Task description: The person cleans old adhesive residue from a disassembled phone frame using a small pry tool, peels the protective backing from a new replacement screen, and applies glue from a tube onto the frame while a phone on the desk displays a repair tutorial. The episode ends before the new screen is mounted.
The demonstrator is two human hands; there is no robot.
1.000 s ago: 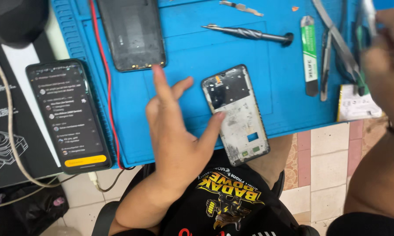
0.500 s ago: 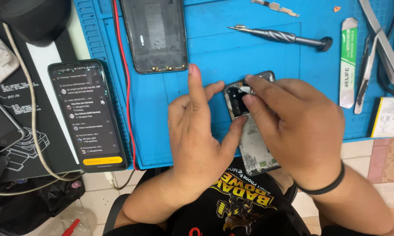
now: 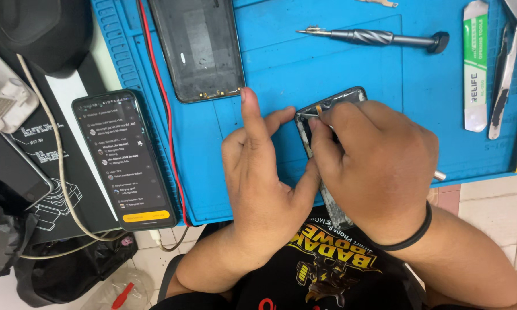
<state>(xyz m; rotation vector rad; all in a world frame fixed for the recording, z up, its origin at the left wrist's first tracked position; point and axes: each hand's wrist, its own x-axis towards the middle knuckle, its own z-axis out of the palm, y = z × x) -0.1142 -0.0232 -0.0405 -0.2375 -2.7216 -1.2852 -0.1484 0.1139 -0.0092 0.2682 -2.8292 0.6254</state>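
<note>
An opened phone body lies on the blue work mat, mostly covered by my hands. My left hand rests flat on the mat beside its left edge, thumb pressed against the phone's side, index finger stretched out. My right hand lies over the phone, fingertips pinching at something small and orange near its top left corner. What the fingers hold is too small to tell.
A detached dark back cover lies at the mat's top. A lit phone sits left of the mat beside a red wire. A screwdriver, a white and green pry tool and tweezers lie to the right.
My right hand came in from the far right and settled over the opened phone. My left hand shifted to steady the phone's left side. The camera view has moved closer.
</note>
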